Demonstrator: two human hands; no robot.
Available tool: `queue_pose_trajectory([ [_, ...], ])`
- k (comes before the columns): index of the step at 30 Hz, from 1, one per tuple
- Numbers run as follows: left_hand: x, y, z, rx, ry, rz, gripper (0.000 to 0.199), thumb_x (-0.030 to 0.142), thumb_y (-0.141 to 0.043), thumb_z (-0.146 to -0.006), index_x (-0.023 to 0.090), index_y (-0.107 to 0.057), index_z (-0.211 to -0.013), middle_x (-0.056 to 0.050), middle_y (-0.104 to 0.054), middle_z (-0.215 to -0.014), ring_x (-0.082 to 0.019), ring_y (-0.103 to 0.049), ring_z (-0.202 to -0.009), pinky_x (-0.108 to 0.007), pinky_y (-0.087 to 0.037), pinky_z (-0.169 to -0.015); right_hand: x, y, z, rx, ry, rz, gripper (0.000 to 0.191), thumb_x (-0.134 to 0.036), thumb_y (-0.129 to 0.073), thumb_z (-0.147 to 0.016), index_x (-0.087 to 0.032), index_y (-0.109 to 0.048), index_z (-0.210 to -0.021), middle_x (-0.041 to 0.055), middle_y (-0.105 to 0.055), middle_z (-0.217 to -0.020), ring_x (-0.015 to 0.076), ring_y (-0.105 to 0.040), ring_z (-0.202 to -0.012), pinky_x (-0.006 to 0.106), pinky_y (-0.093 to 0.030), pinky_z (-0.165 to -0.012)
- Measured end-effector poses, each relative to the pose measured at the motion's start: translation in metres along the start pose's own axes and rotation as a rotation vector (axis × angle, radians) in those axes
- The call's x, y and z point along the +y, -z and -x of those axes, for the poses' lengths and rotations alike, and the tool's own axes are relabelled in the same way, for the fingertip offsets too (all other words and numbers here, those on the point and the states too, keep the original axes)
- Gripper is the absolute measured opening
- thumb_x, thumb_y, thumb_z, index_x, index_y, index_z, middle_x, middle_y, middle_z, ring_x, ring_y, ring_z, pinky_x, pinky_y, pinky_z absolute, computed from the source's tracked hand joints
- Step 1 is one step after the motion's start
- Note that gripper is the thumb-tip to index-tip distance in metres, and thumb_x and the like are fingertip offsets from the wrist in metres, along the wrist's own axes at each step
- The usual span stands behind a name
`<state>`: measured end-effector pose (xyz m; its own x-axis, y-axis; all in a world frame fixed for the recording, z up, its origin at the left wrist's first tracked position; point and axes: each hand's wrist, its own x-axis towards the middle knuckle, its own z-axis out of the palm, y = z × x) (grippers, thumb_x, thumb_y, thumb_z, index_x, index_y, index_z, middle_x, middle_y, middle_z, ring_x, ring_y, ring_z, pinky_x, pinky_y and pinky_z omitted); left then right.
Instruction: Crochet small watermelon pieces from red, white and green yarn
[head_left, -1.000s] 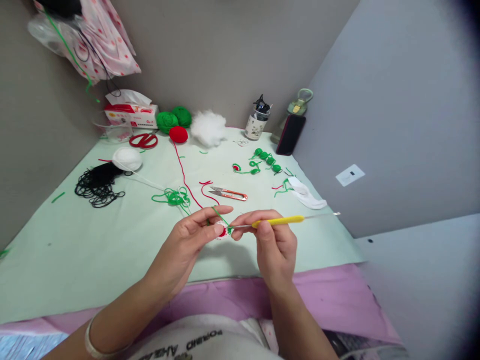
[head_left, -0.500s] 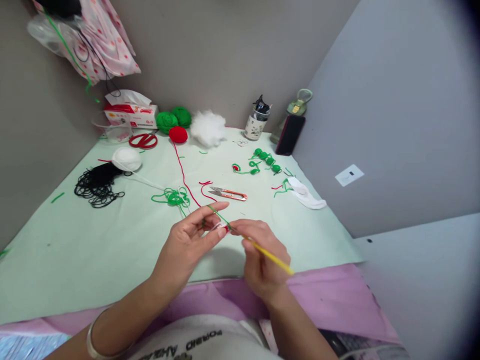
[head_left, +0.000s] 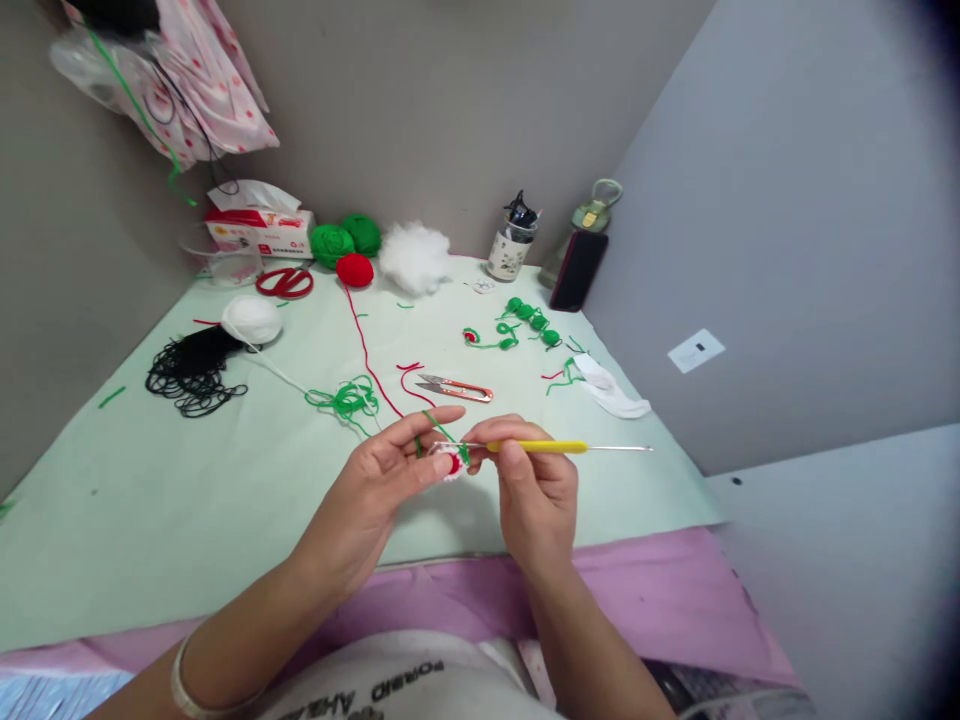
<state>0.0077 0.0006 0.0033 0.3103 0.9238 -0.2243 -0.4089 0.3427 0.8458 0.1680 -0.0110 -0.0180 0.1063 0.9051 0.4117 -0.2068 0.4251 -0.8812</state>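
Note:
Between thumb and fingers, my left hand (head_left: 382,470) pinches a small round crochet piece (head_left: 453,464), red in the middle with white and some green at its edge. Green yarn (head_left: 440,425) runs taut from the raised left index finger to the piece. My right hand (head_left: 536,490) is closed round the yellow grip of a double-ended crochet hook (head_left: 536,447), held nearly level. One metal end of it reaches the piece's upper edge; the other points right. Whether the tip sits in a stitch is too small to tell.
Beyond my hands lie orange thread snips (head_left: 455,388), tangled green yarn (head_left: 345,400) and crocheted green pieces (head_left: 532,320). Further back are a red yarn ball (head_left: 355,270), white stuffing (head_left: 415,258), red scissors (head_left: 285,283) and a phone (head_left: 579,271). Black yarn (head_left: 196,370) lies left.
The crochet hook has swung from slanting down to the right to nearly level, my right hand turning with it. More of the red and white piece now shows.

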Motion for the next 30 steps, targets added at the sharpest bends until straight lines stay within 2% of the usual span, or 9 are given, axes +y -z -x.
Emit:
queue_pose_trajectory([
  [4, -0.002, -0.002, 0.000, -0.022, -0.043, -0.042, 0.043, 0.030, -0.087, -0.081, 0.031, -0.079, -0.123, -0.001, -0.069, -0.099, -0.018, -0.060, -0.095, -0.032, -0.047, -0.093, 0.004, -0.002, 0.000, -0.016, -0.002, -0.018, 0.019, -0.030, -0.061, -0.103, -0.027, -0.080, -0.105, 0.0046, -0.076, -0.100, 0.0156, -0.066, -0.079, 0.031, -0.055, -0.071],
  [11, 0.001, -0.001, -0.001, 0.006, -0.028, -0.046, 0.042, 0.031, -0.087, -0.080, 0.030, -0.079, -0.121, 0.000, -0.065, -0.090, -0.018, -0.062, -0.089, -0.032, -0.047, -0.089, 0.003, 0.002, -0.003, 0.026, -0.131, -0.076, 0.020, -0.038, -0.064, -0.101, -0.023, -0.076, -0.096, 0.0045, -0.077, -0.092, 0.0151, -0.066, -0.070, 0.031, -0.056, -0.067],
  [15, 0.003, -0.003, 0.001, 0.010, -0.024, -0.046, 0.039, 0.032, -0.088, -0.079, 0.031, -0.081, -0.117, 0.001, -0.061, -0.088, -0.016, -0.058, -0.085, -0.029, -0.046, -0.084, 0.000, 0.003, -0.006, 0.017, -0.123, -0.136, 0.022, -0.038, -0.060, -0.103, -0.022, -0.072, -0.094, 0.0039, -0.077, -0.086, 0.0147, -0.067, -0.066, 0.030, -0.055, -0.063],
  [18, 0.004, -0.002, 0.001, 0.020, -0.026, -0.061, 0.038, 0.034, -0.088, -0.078, 0.030, -0.082, -0.116, 0.001, -0.060, -0.086, -0.016, -0.055, -0.084, -0.028, -0.044, -0.081, -0.004, 0.003, -0.005, -0.004, -0.093, -0.091, 0.022, -0.036, -0.056, -0.105, -0.022, -0.071, -0.096, 0.0047, -0.078, -0.089, 0.0168, -0.070, -0.070, 0.033, -0.058, -0.067],
  [23, 0.005, 0.000, -0.001, 0.038, -0.060, -0.081, 0.036, 0.033, -0.088, -0.079, 0.030, -0.082, -0.115, 0.001, -0.060, -0.085, -0.015, -0.056, -0.082, -0.027, -0.045, -0.079, -0.011, 0.004, 0.001, -0.038, 0.105, 0.178, 0.023, -0.025, -0.049, -0.107, -0.025, -0.072, -0.105, 0.0059, -0.078, -0.098, 0.0183, -0.073, -0.078, 0.036, -0.061, -0.072],
  [27, 0.000, 0.000, 0.000, 0.032, -0.122, -0.114, 0.035, 0.029, -0.086, -0.082, 0.032, -0.081, -0.116, 0.002, -0.062, -0.085, -0.014, -0.058, -0.081, -0.025, -0.047, -0.079, -0.012, 0.005, 0.005, -0.157, 0.347, 0.481, 0.028, -0.016, -0.048, -0.105, -0.027, -0.070, -0.119, 0.0068, -0.078, -0.102, 0.0213, -0.074, -0.093, 0.038, -0.062, -0.079],
  [30, -0.002, -0.001, 0.001, 0.027, -0.154, -0.098, 0.040, 0.026, -0.086, -0.083, 0.033, -0.079, -0.121, 0.003, -0.062, -0.085, -0.012, -0.058, -0.079, -0.023, -0.049, -0.077, -0.008, 0.005, 0.009, -0.216, 0.512, 0.730, 0.035, -0.014, -0.054, -0.102, -0.030, -0.067, -0.131, 0.0083, -0.078, -0.107, 0.0228, -0.075, -0.097, 0.038, -0.063, -0.080],
])
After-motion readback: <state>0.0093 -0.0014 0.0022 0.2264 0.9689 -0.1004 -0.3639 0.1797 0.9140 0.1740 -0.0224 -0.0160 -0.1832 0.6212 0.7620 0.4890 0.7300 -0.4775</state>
